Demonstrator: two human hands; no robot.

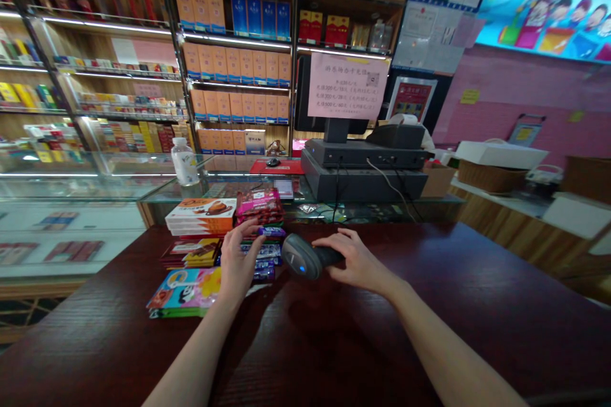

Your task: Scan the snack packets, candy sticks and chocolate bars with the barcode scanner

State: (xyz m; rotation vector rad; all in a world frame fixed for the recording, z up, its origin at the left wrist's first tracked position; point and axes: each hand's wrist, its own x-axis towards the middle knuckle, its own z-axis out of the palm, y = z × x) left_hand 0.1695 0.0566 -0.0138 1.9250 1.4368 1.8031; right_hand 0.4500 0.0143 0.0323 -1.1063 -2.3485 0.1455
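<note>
My right hand (351, 259) is wrapped around the handle of a dark grey barcode scanner (301, 257). The scanner's head points left, and a small blue light glows on it. My left hand (238, 261) is over purple-wrapped chocolate bars (267, 263), thumb and fingers apart. One purple bar (272, 231) lies right at its fingertips; whether they touch it is hard to see. Under and beside this hand are a yellow and dark red stack of packets (200, 252) and a colourful blue and pink packet (184, 288), partly covered by my wrist.
Behind the bars are orange-and-white boxes (200, 215) and pink-red packets (259, 205). A glass counter beyond carries a bottle (184, 162), a mouse (273, 163) and a cash register (365, 168) with a paper sign (348, 86). The dark wooden table (305, 350) extends toward me.
</note>
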